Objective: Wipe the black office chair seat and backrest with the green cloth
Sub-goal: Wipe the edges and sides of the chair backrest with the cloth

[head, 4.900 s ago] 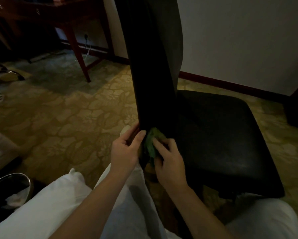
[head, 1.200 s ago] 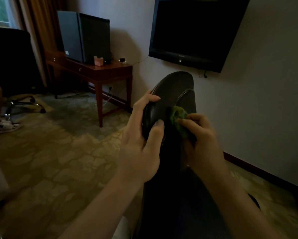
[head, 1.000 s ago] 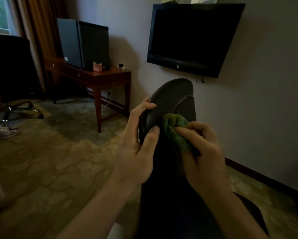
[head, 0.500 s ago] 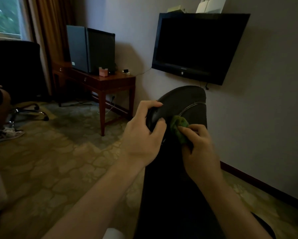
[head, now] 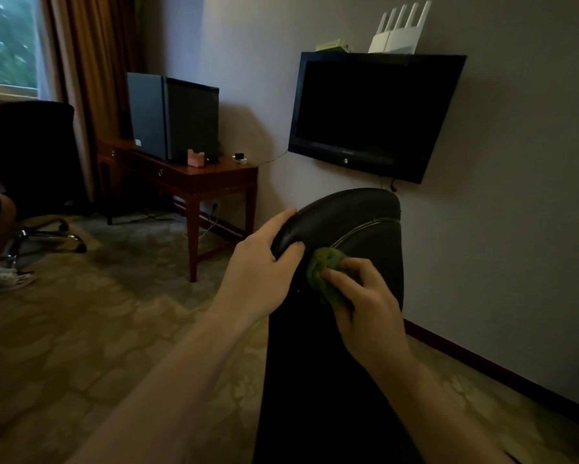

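I see my left hand [head: 260,270] curled over the near left top edge of the tall black leather office chair backrest [head: 345,229], gripping it. Just to its right, my right hand [head: 365,308] pinches the small bunched green cloth [head: 321,269] and presses it against the backrest near the top. The light is dim, so the seat probably lies below, out of view. A black wall-mounted television [head: 371,115] hangs far behind.

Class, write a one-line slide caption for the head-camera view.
The left hand grips the top edge of the black chair backrest while the right hand holds a green cloth against it.
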A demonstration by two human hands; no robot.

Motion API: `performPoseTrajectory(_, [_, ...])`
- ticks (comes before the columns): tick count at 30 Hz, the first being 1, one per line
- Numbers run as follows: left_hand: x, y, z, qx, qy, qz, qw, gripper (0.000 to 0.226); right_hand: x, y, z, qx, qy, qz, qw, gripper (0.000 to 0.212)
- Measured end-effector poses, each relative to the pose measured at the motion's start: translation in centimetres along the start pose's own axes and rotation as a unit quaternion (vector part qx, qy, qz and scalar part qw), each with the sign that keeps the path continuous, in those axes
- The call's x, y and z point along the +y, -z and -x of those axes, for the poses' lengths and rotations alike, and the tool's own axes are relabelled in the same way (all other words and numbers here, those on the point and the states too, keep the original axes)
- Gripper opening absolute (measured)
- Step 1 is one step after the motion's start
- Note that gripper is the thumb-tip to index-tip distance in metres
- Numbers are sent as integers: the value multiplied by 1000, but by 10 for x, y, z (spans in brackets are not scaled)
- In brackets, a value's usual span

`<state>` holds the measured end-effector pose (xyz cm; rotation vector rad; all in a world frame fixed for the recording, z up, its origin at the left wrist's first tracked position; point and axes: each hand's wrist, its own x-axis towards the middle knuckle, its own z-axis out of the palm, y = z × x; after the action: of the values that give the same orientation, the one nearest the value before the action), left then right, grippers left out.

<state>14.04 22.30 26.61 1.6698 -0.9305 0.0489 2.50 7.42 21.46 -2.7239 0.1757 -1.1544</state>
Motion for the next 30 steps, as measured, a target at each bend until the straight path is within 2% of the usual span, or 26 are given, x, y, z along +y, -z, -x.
performPoseTrajectory(6, [-4,-7,-8,15,1,18,1000,49,8,6,-21,-11,-93,4,996,41])
performPoseTrajectory(10, [-6,-12,-16,21,3,23,1000,48,-6,13,-10,32,-56,-34,997,37])
performPoseTrajectory(13, [-9,-15,-19,26,5,27,999,49,-14,5,-4,-2,-3,4,1000,38])
performPoseTrajectory(17, [-13,-13,-22,17,9,20,1000,49,-6,-4,-10,-9,7,27,1000,38])
performPoseTrajectory(25, [-13,-12,-28,5,9,32,999,48,29,4,-38,-39,-130,0,991,42])
performPoseTrajectory(27, [-14,-13,-27,11,7,36,999,48,24,7,-33,-12,-132,-30,991,39])
performPoseTrajectory(30, [-13,-14,-25,11,9,49,999,48,10,9,-18,43,-92,-52,993,35])
